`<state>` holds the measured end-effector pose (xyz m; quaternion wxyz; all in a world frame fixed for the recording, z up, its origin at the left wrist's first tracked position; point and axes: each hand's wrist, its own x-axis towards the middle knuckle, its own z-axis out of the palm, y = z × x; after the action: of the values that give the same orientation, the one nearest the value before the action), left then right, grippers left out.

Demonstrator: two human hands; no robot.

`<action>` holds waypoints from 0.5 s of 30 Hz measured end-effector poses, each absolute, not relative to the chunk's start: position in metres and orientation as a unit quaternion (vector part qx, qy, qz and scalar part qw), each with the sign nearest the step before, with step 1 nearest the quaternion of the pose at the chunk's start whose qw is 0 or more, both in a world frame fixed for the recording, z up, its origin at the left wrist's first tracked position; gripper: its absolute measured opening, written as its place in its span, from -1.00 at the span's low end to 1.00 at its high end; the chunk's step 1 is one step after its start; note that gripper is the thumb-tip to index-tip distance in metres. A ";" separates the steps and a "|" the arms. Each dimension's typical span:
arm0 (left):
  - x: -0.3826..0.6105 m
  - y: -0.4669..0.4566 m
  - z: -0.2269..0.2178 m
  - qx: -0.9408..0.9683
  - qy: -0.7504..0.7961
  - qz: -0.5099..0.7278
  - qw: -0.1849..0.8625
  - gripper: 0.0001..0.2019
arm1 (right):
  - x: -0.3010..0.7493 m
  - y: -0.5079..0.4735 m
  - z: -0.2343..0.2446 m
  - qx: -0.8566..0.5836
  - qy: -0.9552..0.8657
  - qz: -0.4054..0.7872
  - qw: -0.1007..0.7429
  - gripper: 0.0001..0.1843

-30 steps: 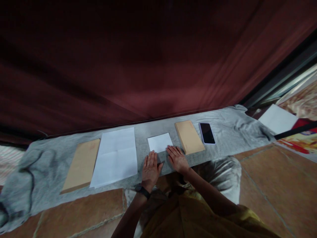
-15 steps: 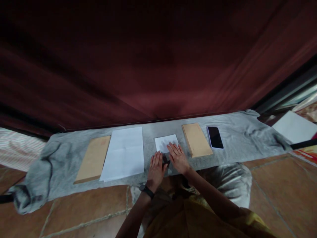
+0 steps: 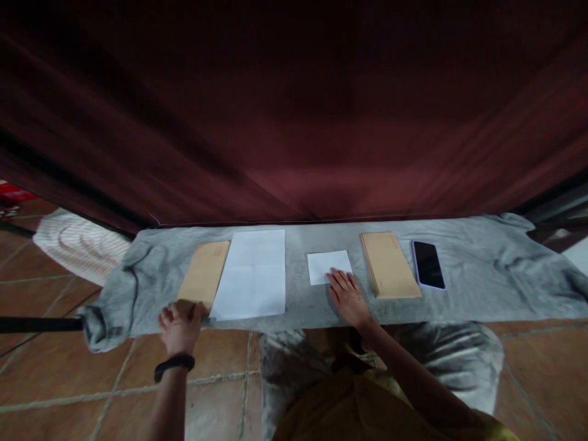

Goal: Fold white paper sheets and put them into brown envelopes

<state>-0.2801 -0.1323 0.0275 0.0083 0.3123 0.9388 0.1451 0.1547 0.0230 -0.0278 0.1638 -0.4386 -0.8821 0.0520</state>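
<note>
"Where is the piece you're minding?"

"The small white paper (image 3: 322,264) lies flat near the middle of the cloth-covered desk (image 3: 296,306), just in front of me."

"And your hands?"

"My right hand (image 3: 349,301) rests palm down, fingers extended and slightly spread, with the fingertips over the paper's near right corner. It isn't gripping anything. My left hand (image 3: 180,327) is well off to the left, fingers bent over the near end of the left brown stack (image 3: 205,266). The thumb sits toward that stack's right side, but I cannot tell whether the fingers have closed on anything."

"So which step is this?"

"I'd judge it's the reach for the brown pieces, with the right hand keeping the small paper in place. Taking just one would call for the left fingertips to part the top piece from those under it, and lift without dragging the neighbour."

"What neighbour?"

"The large white sheet (image 3: 252,275), right beside that stack, between it and the small paper. Right of the small paper lies the right brown stack (image 3: 392,266), then the phone (image 3: 429,264), screen up and dark. On the far side hangs a dark red curtain (image 3: 321,159)."
</note>
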 end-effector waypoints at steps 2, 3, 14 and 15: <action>-0.281 -0.142 0.024 0.329 0.935 0.129 0.039 -0.31 | 0.155 0.023 -0.029 -0.438 -0.883 0.051 0.162 -0.49; -0.280 -0.145 0.023 0.334 0.933 0.126 0.045 -0.29 | 0.155 0.023 -0.029 -0.438 -0.883 0.051 0.162 -0.50; -0.320 -0.121 0.022 0.313 0.946 0.046 0.077 0.06 | 0.156 0.023 -0.029 -0.437 -0.882 0.058 0.165 -0.48; -0.326 -0.119 0.022 0.306 0.948 0.043 0.079 0.08 | 0.156 0.023 -0.029 -0.437 -0.882 0.059 0.166 -0.48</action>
<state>-0.3258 -0.1191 0.0221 0.0790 0.3056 0.9479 0.0434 0.1556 0.0235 -0.0291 0.1661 -0.4374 -0.8818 0.0591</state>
